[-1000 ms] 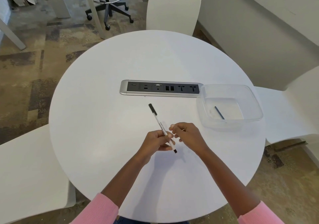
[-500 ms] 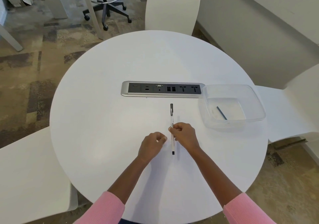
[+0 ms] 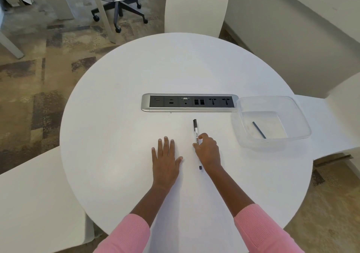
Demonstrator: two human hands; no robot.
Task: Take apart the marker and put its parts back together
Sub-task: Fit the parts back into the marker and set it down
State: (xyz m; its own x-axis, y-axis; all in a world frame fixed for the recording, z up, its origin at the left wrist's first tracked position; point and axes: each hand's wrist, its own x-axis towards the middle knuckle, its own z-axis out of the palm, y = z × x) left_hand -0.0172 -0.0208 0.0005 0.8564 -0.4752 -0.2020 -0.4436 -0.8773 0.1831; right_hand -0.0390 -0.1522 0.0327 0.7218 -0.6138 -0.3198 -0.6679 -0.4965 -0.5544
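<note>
Pinching lightly with thumb and forefinger, right hand (image 3: 207, 151) curled at the printed middle of the marker (image 3: 196, 135); grip closed on the barrel or only just touching it, hard to tell which from this angle. Lying flat on the tabletop (image 3: 116, 135), with the black cap end pointing away from the grip toward the power strip (image 3: 190, 102) and the small dark tail end sticking out just below the wrist side of the hand. Looks whole: cap on, barrel in one piece, no loose part beside it. Resting palm down to the left of the grip, left hand (image 3: 165, 160), fingers spread and straight, holding nothing, apart from the marker. To the right of the grip and a little further away, a clear plastic container (image 3: 300, 116) with one thin dark stick (image 3: 259, 130) inside; cannot tell if this belongs to the marker.

Judging by this, either nothing taken apart yet, or already put together again; not possible to decide from one view. Right wrist low, forearm coming straight from the body, pink sleeve (image 3: 261, 231) pulled back from the wrist. Left forearm similar, slightly turned inward.
</note>
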